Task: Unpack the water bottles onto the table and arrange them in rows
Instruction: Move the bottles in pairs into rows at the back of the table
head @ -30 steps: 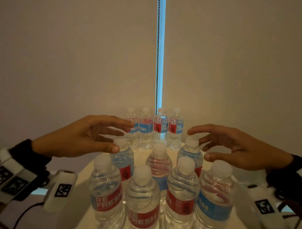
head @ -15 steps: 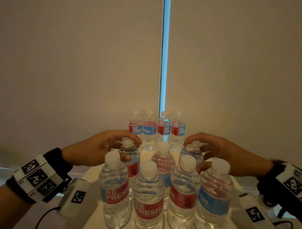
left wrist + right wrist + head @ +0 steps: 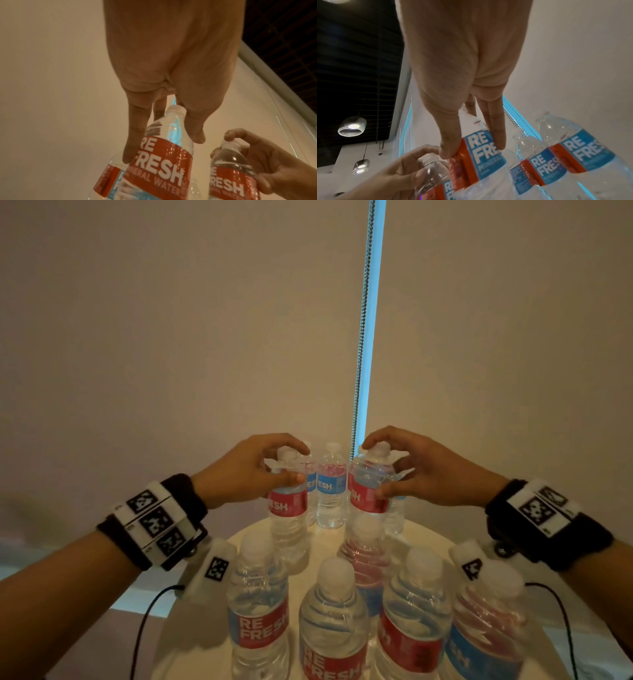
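My left hand (image 3: 270,465) grips the neck and shoulder of a clear red-labelled water bottle (image 3: 288,518), seen close in the left wrist view (image 3: 164,155). My right hand (image 3: 394,467) grips a second bottle (image 3: 366,491) the same way; its label (image 3: 481,151) shows red and blue. Both bottles are upright above the middle of the round white table (image 3: 325,542). Whether their bases touch the table I cannot tell. One bottle (image 3: 364,556) stands between the rows. Several bottles (image 3: 331,487) stand in a back row, partly hidden by my hands.
Several bottles form a front row (image 3: 334,621) close to me. A pale roller blind (image 3: 171,337) with a bead chain (image 3: 363,320) hangs behind the table. Wrist bands with markers and cables (image 3: 144,625) hang by both forearms.
Both hands closed on the outer bottles of the middle row, then carried them up and back toward the far row. The head view tilted slightly.
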Demonstrator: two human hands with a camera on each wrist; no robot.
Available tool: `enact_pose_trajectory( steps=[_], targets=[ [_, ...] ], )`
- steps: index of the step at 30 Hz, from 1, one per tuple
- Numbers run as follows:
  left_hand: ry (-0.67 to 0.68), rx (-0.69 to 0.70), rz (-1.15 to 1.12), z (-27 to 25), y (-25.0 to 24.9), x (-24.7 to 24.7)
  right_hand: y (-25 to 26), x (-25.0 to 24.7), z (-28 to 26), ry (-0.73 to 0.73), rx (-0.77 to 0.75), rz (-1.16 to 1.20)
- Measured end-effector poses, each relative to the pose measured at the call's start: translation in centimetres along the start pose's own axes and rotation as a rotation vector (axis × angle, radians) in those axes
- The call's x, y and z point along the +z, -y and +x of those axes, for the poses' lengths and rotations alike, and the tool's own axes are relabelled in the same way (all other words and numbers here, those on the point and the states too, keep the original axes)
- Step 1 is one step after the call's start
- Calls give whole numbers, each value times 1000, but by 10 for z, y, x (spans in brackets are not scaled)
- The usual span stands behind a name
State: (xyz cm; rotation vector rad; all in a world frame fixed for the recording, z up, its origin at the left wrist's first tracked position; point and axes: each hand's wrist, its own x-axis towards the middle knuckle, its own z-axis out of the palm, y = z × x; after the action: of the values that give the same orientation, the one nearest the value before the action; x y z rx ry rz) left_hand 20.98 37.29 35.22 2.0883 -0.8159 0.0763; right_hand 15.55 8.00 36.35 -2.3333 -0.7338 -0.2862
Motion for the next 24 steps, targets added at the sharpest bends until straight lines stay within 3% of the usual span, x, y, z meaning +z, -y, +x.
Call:
enact_pose_trajectory(
  steps=[11, 24],
  targets=[
    [-112, 28, 118, 39, 34, 23, -30, 44, 59, 1, 9, -147],
    [-136, -9, 145, 54, 46, 31, -47, 67, 71, -67, 71, -174]
  ],
)
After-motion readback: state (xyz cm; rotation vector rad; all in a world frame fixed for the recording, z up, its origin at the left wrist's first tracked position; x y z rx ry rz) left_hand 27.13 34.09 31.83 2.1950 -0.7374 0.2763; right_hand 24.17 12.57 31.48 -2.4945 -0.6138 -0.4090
